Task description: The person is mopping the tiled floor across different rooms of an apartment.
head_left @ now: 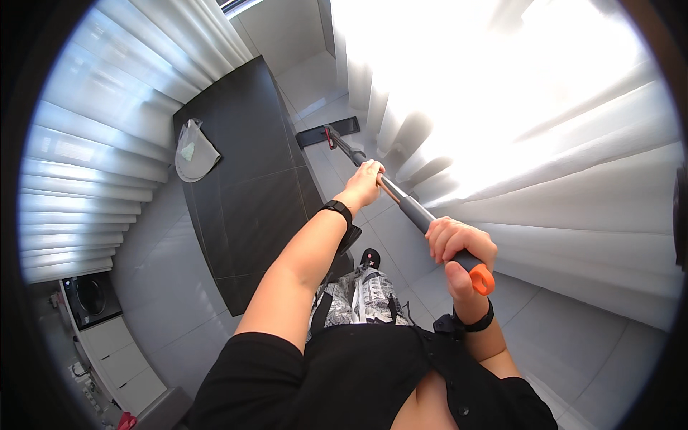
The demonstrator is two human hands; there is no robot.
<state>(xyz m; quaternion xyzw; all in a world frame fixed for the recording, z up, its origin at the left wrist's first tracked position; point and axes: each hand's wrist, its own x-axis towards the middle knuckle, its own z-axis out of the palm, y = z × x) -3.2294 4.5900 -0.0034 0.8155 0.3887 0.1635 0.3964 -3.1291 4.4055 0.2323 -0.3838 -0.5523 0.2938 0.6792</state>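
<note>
A flat mop [418,213] with a grey pole runs slantwise from close to my body out to the floor ahead. My right hand [462,245] is wrapped round its dark upper grip, just above the orange hanging loop [482,279] at the end. Farther down the pole, my left hand [363,183] is closed round it. The dark rectangular mop head [342,130] lies flat on the pale tiles, between the table's far right side and the white curtain. A red part shows by the joint above the head.
A dark table [251,193] stands left of the pole, with a light grey rounded item [197,159] and clear plastic on it. White curtains [545,150] hang along the right, others [107,158] at left. White drawers [118,355] stand lower left. Grey floor tiles [390,233] lie between.
</note>
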